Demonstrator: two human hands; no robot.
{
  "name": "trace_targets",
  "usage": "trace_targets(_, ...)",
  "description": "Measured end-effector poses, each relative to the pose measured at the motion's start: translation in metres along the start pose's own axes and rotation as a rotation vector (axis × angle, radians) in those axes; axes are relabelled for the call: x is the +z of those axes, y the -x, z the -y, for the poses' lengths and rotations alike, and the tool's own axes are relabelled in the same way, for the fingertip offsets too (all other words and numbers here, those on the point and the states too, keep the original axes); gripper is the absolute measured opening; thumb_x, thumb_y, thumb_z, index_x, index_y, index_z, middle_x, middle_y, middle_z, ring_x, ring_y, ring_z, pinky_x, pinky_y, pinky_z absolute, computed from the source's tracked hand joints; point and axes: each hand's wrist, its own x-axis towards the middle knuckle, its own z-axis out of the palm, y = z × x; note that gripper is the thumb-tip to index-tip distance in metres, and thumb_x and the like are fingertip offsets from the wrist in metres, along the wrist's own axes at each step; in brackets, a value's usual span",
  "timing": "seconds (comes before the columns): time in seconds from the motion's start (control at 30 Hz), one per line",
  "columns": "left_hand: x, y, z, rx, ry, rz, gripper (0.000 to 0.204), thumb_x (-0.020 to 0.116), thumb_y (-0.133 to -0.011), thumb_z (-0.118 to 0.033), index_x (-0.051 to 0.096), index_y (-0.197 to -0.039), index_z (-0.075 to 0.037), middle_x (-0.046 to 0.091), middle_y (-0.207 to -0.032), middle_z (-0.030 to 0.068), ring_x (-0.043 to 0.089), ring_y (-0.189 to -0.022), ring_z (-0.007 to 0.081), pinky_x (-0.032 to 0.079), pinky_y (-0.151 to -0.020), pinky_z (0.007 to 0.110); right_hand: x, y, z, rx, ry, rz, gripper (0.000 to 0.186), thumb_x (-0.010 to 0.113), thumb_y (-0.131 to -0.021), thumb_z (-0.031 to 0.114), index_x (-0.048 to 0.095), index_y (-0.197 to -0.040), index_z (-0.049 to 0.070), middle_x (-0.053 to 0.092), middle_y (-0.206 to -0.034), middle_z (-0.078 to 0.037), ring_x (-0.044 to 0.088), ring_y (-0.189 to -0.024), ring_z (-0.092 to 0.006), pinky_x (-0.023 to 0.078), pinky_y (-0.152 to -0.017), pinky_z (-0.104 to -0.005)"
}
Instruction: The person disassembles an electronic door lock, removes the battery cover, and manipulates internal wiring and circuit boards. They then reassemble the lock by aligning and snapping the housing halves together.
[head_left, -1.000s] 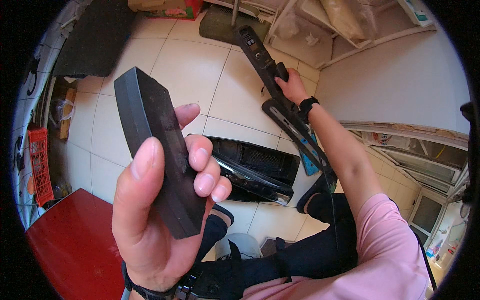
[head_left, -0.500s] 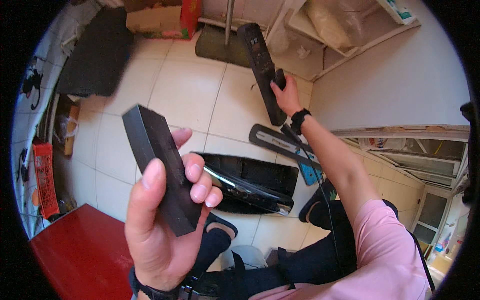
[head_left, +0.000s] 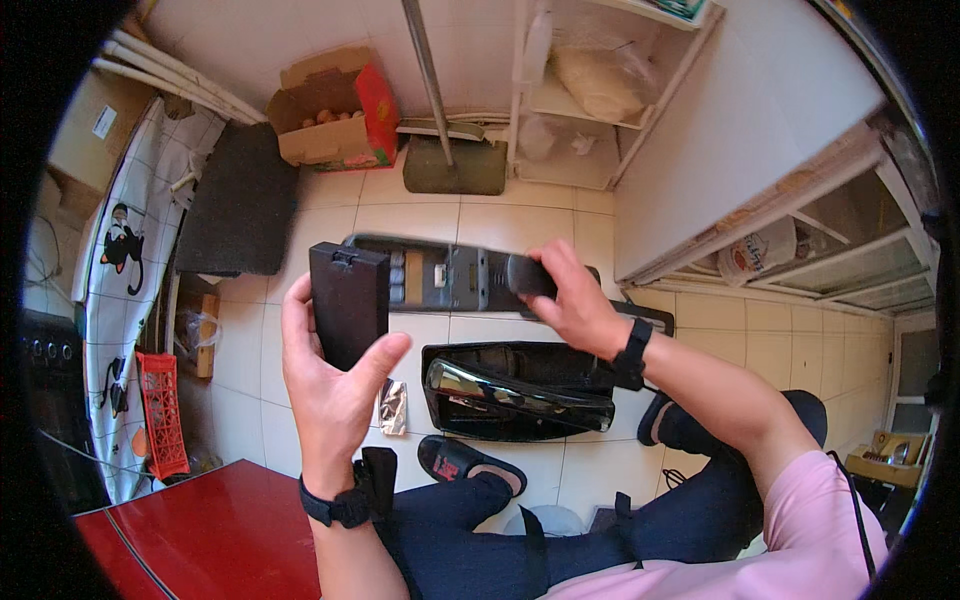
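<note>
Holding a black block (head_left: pixel 348 300) at the middle left of the frame, the left hand (head_left: pixel 335 385) sits around its lower part in the head view that I watch from far away. Its fingers are on the block's left side, and its thumb is by the lower right corner. The right hand (head_left: pixel 580 305), a bit right of the middle, is curled around a round black knob (head_left: pixel 530 277) at the right part of a long dark device (head_left: pixel 467 275).

What matters most to me is how these two lie. The device is long from left to right, but the block is long from top to bottom, so they cross. The block is nearer to my camera and hides some of the device's left end. I cannot tell if they touch. The left hand is nearer to that end; the right hand has the other end.

Below the device, a black shell (head_left: pixel 480 360) lies on the tile floor (head_left: pixel 540 470) with a shiny black piece (head_left: pixel 530 400) in it. A silver packet (head_left: pixel 394 408) lies just left of the shell. A red surface (head_left: pixel 230 530) fills the lower left.
</note>
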Motion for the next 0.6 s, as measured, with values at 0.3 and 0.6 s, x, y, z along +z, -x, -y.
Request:
trace_targets(0.3, -0.016, 0.028, -0.027, 0.137, 0.249, 0.172, 0.047, 0.074, -0.094, -0.016, 0.056, -0.133, 0.003, 0.064, -0.122, 0.0121, 0.062, -0.112, 0.0174, 0.050, -0.096, 0.030, -0.056, 0.097, 0.069, 0.075, 0.015, 0.043, 0.040, 0.072, -0.080, 0.001, 0.053, -0.116, -0.001, 0.050, -0.110, -0.019, 0.053, -0.102, -0.0383, 0.046, -0.091, -0.0403)
trace_targets(0.6, -0.009, 0.036, -0.021, 0.227, 0.412, 0.433, 0.040, 0.089, -0.068, 0.005, 0.066, -0.100, 0.000, 0.069, -0.099, 0.0107, 0.066, -0.093, 0.0195, 0.054, -0.084, 0.031, -0.116, 0.134, 0.081, -0.007, 0.259, 0.020, 0.054, 0.072, -0.069, -0.004, 0.053, -0.119, 0.003, 0.052, -0.109, -0.017, 0.056, -0.101, -0.0398, 0.049, -0.087, -0.0451)
